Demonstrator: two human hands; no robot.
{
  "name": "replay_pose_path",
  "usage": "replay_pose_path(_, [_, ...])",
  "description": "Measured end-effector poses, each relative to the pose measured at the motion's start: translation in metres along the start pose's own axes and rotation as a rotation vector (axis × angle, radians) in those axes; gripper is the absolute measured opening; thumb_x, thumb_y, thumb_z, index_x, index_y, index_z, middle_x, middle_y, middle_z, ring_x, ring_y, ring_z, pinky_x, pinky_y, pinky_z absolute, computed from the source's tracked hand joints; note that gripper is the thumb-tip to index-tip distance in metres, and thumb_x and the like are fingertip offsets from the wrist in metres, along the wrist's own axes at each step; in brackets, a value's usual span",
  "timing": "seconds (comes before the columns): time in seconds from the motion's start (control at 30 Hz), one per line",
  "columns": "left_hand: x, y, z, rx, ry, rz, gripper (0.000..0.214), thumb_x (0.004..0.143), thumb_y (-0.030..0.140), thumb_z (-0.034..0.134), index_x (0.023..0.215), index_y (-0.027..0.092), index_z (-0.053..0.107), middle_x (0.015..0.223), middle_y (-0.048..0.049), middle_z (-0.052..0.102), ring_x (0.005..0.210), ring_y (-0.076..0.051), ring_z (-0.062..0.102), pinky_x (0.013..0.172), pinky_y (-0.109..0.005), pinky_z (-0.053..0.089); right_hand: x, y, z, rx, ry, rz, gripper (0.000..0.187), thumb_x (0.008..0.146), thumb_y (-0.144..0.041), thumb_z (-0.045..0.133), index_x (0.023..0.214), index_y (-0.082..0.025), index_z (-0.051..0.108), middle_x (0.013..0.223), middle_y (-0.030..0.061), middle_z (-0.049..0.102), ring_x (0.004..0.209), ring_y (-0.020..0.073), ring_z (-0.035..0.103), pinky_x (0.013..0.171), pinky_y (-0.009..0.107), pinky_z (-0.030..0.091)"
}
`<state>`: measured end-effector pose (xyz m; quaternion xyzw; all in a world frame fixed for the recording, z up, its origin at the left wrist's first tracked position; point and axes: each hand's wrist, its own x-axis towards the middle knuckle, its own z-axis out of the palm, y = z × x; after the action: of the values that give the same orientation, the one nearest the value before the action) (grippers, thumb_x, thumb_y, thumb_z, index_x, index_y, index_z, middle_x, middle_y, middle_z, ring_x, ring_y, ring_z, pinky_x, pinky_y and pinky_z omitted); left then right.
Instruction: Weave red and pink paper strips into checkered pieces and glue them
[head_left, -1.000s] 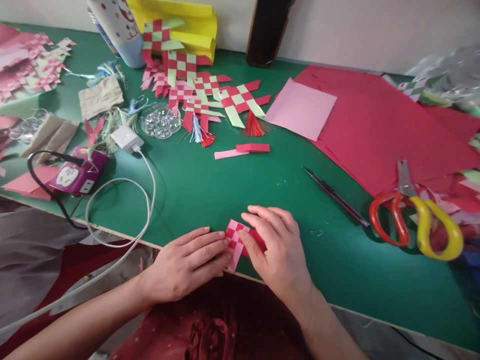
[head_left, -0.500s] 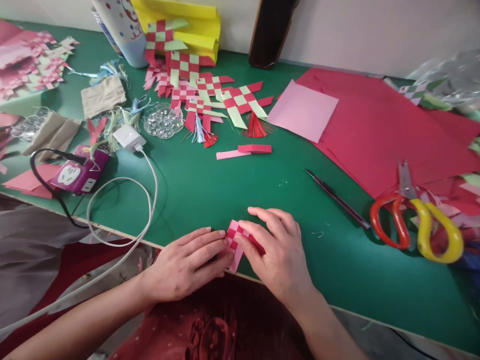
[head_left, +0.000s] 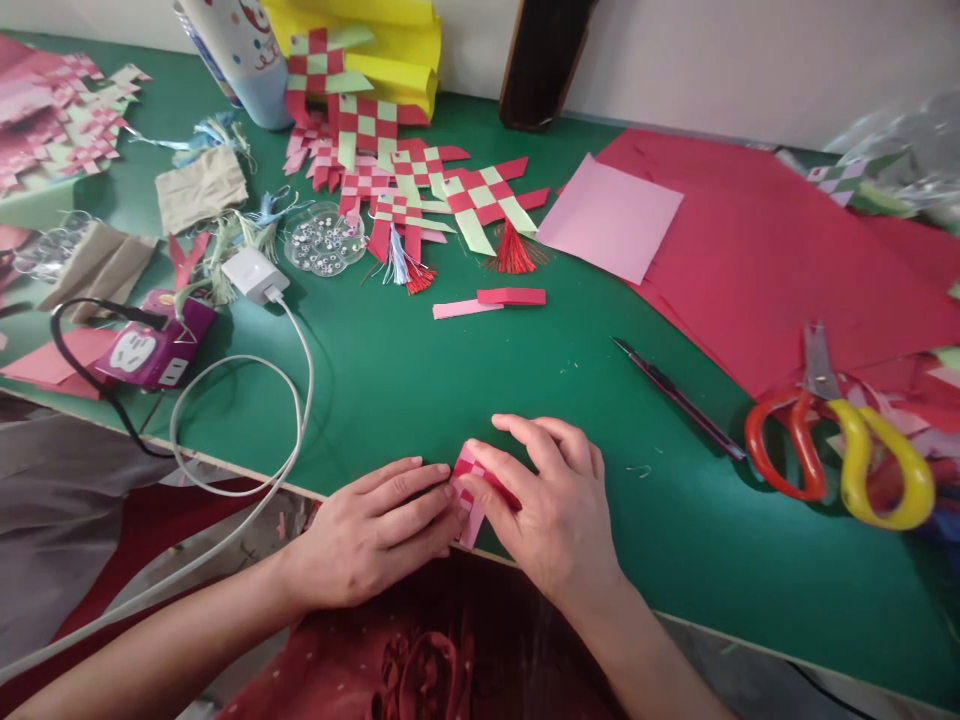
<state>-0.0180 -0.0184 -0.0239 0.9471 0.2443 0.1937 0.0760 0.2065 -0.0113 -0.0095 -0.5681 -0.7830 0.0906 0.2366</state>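
At the table's front edge lies a small woven paper piece (head_left: 467, 460) in pink and red checks, partly hidden by my fingers. My left hand (head_left: 382, 530) holds its left side, the fingers together and resting over it. From the right, my right hand (head_left: 551, 500) presses it with thumb and index finger, while its other fingers stay raised and loosely curved. A pink strip hangs down from the weave between both hands. Farther back on the table are a loose pink paper strip (head_left: 466, 310) and a red paper strip (head_left: 511, 297), their ends overlapping.
A craft knife (head_left: 679, 400) and scissors (head_left: 817, 370) lie to the right, beside red paper sheets (head_left: 750, 250) and a pink square (head_left: 611, 218). Finished woven paper fish (head_left: 487, 205) and a bead box (head_left: 325, 240) are behind. A white cable (head_left: 304, 400) loops at left.
My right thumb and index finger have shifted slightly left over the woven paper, covering more of it. My left hand stays nearly still. The view has shifted a little.
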Motion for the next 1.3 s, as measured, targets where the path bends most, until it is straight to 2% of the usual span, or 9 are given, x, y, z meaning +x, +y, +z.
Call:
replay_pose_path(0.23, [-0.001, 0.001, 0.002, 0.024, 0.0, -0.003, 0.03, 0.096, 0.023, 0.059, 0.126, 0.018, 0.062, 0.127, -0.0031, 0.066, 0.131, -0.025, 0.052, 0.115, -0.044, 0.041, 0.0, -0.003, 0.004, -0.032, 0.034, 0.018, 0.011, 0.089, -0.034, 0.065, 0.094, -0.03, 0.074, 0.117, 0.0022, 0.069, 0.105, 0.0264, 0.053, 0.089, 0.044, 0.042])
replay_pose_path(0.43, [0.002, 0.006, 0.001, 0.063, 0.045, -0.041, 0.041, 0.095, 0.033, 0.062, 0.131, 0.014, 0.056, 0.127, -0.0094, 0.065, 0.133, -0.024, 0.05, 0.115, -0.044, 0.04, -0.007, 0.015, -0.01, 0.227, 0.138, -0.036, 0.029, 0.095, -0.015, 0.051, 0.121, -0.022, 0.062, 0.119, 0.0092, 0.065, 0.11, 0.0234, 0.057, 0.094, 0.044, 0.05])
replay_pose_path(0.53, [0.007, 0.012, 0.001, 0.117, 0.043, -0.08, 0.051, 0.093, 0.04, 0.063, 0.133, 0.011, 0.053, 0.136, -0.0158, 0.058, 0.14, -0.03, 0.042, 0.117, -0.049, 0.035, -0.015, 0.022, -0.02, 0.229, 0.188, -0.035, 0.034, 0.094, -0.012, 0.05, 0.125, -0.023, 0.059, 0.118, 0.0096, 0.065, 0.112, 0.0242, 0.059, 0.095, 0.046, 0.051])
replay_pose_path(0.67, [0.013, 0.019, 0.006, 0.167, -0.033, -0.081, 0.043, 0.1, 0.023, 0.05, 0.141, 0.012, 0.046, 0.148, -0.0112, 0.049, 0.145, -0.027, 0.033, 0.122, -0.047, 0.025, -0.027, 0.025, -0.025, 0.225, 0.171, -0.062, 0.038, 0.093, -0.011, 0.051, 0.129, -0.021, 0.056, 0.121, 0.0104, 0.064, 0.116, 0.0249, 0.058, 0.097, 0.047, 0.052])
replay_pose_path(0.83, [0.008, 0.023, 0.005, 0.098, -0.041, -0.01, 0.037, 0.102, 0.014, 0.037, 0.136, 0.01, 0.053, 0.143, -0.0089, 0.055, 0.142, -0.024, 0.039, 0.122, -0.046, 0.024, -0.042, 0.022, -0.029, 0.21, 0.138, -0.126, 0.041, 0.091, -0.01, 0.054, 0.132, -0.016, 0.053, 0.123, 0.0128, 0.063, 0.121, 0.0245, 0.056, 0.102, 0.046, 0.049])
replay_pose_path(1.07, [0.0, 0.026, -0.002, -0.069, 0.069, 0.022, 0.032, 0.101, 0.012, 0.037, 0.122, 0.012, 0.061, 0.122, -0.0101, 0.07, 0.125, -0.019, 0.059, 0.116, -0.044, 0.036, -0.054, 0.026, -0.036, 0.227, 0.137, -0.11, 0.042, 0.092, -0.013, 0.054, 0.133, -0.021, 0.053, 0.123, 0.0107, 0.065, 0.119, 0.0249, 0.059, 0.103, 0.048, 0.05])
replay_pose_path(1.13, [0.007, 0.025, -0.007, -0.172, 0.109, -0.021, 0.029, 0.1, 0.012, 0.041, 0.12, 0.013, 0.062, 0.116, -0.0098, 0.072, 0.115, -0.016, 0.065, 0.111, -0.038, 0.043, -0.051, 0.029, -0.041, 0.291, 0.104, -0.066, 0.039, 0.095, -0.017, 0.052, 0.133, -0.024, 0.054, 0.125, 0.0094, 0.064, 0.12, 0.0238, 0.059, 0.101, 0.045, 0.052])
replay_pose_path(1.2, [0.02, 0.023, -0.015, -0.316, 0.133, -0.098, 0.026, 0.098, 0.013, 0.045, 0.117, 0.014, 0.063, 0.11, -0.0086, 0.074, 0.104, -0.014, 0.07, 0.1, -0.03, 0.051, -0.046, 0.032, -0.049, 0.395, 0.011, -0.016, 0.036, 0.097, -0.025, 0.049, 0.133, -0.027, 0.054, 0.129, 0.0089, 0.062, 0.122, 0.0229, 0.059, 0.1, 0.042, 0.053])
replay_pose_path(1.3, [0.046, 0.019, -0.031, -0.541, 0.016, -0.317, 0.021, 0.098, 0.017, 0.049, 0.106, 0.019, 0.068, 0.091, -0.0008, 0.076, 0.077, -0.01, 0.071, 0.072, -0.018, 0.055, -0.034, 0.036, -0.061, 0.605, -0.222, 0.036, 0.047, 0.096, -0.048, 0.05, 0.139, -0.028, 0.048, 0.138, 0.0111, 0.058, 0.122, 0.0241, 0.06, 0.096, 0.04, 0.055])
